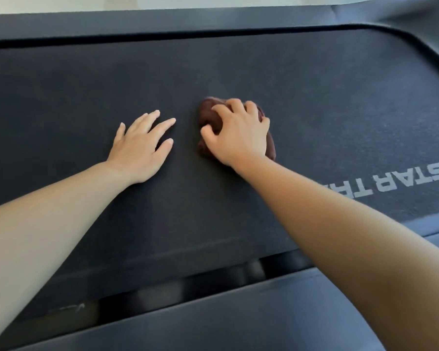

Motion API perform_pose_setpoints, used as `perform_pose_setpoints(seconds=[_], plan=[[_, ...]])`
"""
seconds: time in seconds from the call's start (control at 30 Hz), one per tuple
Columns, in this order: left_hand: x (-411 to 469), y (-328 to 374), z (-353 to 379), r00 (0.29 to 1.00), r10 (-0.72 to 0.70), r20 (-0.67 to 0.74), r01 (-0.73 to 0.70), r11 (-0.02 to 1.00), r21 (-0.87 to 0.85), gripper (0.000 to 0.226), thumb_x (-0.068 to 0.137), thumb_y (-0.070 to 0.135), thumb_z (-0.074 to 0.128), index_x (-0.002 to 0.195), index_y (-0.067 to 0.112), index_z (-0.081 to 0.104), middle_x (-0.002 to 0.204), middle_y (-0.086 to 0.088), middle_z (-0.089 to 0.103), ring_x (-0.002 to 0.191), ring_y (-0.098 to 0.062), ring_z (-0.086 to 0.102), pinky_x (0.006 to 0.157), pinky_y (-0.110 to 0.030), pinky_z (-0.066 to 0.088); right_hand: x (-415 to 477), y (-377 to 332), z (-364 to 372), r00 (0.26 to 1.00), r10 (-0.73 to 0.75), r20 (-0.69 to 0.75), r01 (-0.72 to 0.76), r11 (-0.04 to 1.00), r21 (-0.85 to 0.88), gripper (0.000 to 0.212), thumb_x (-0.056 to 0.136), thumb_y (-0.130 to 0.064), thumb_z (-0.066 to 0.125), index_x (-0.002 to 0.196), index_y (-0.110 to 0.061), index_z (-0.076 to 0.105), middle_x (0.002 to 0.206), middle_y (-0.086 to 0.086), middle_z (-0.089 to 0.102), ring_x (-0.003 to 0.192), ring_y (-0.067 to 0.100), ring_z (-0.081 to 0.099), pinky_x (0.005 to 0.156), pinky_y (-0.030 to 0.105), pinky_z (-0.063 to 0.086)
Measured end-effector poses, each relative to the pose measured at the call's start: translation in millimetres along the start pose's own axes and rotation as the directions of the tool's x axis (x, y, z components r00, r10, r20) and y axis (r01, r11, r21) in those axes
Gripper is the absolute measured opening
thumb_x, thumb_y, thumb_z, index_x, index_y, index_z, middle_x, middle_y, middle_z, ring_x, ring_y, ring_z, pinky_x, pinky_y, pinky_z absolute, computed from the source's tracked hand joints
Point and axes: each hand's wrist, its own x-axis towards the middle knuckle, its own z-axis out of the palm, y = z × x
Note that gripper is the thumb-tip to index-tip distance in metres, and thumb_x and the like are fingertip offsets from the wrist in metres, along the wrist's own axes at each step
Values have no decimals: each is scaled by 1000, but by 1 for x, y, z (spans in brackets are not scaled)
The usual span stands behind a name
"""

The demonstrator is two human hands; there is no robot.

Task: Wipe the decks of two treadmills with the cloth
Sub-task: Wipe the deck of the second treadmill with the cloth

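- Dark, finely textured belt (238,72) fills most of your view; it is the treadmill's running surface, and both of your bare forearms reach out over it.
- Your right hand (238,133) lies on top of a bunched, dark reddish-brown cloth (208,115), with the fingers curled over it and the thumb hooked against its near-left side, so the hand is closed around the cloth and pressing it to the belt.
- You can see the cloth poking out ahead of the fingers, to the left of the thumb and along the right side of the wrist; the rest is hidden under the palm.
- Your left hand (142,145) holds nothing: it rests palm-down and flat on the belt with the fingers spread, just to the left of the cloth and not touching it.
- Grey lettering (403,178) is printed on the belt to your right; "STAR T" is readable and the rest is covered by your right forearm.
- Smoother dark side rails run along the belt, one at the far edge (162,24) and one at the near edge (213,320).
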Motion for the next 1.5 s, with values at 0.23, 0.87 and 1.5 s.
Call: perform_pose_setpoints(seconds=[0.23, 0.87, 1.5], plan=[[21, -8, 4, 998, 50, -29, -51, 998, -34, 52, 95, 45, 30, 146, 34, 23, 158, 3, 11, 145, -16, 4, 114, -51, 0, -49, -4, -5, 998, 56, -35, -57, 998, -11, 45, 81, -51, 44, 119, -33, 57, 131, -5, 49, 124, 27, 36, 92, 51, 34], [77, -12, -2, 999, 15, -34, -15, 1000, 7, 57, 89, 55, 21, 144, 42, 21, 157, 8, 10, 145, -12, 3, 115, -49, 2, 132, -5, 43, 991, 106, -76, -107, 994, -8, 49, 80, -55, 41, 119, -31, 58, 135, 0, 48, 128, 29, 34, 99, 57, 29], [80, -15, 1, 998, 11, -61, -12, 1000, -27, 55, 88, 53, 29, 142, 41, 26, 156, 8, 14, 144, -11, 5, 116, -49, 2, 156, -3, 44, 1000, -11, -17, 10, 999, -39, 47, 83, -53, 40, 119, -27, 55, 130, 1, 47, 122, 28, 36, 91, 49, 30]])
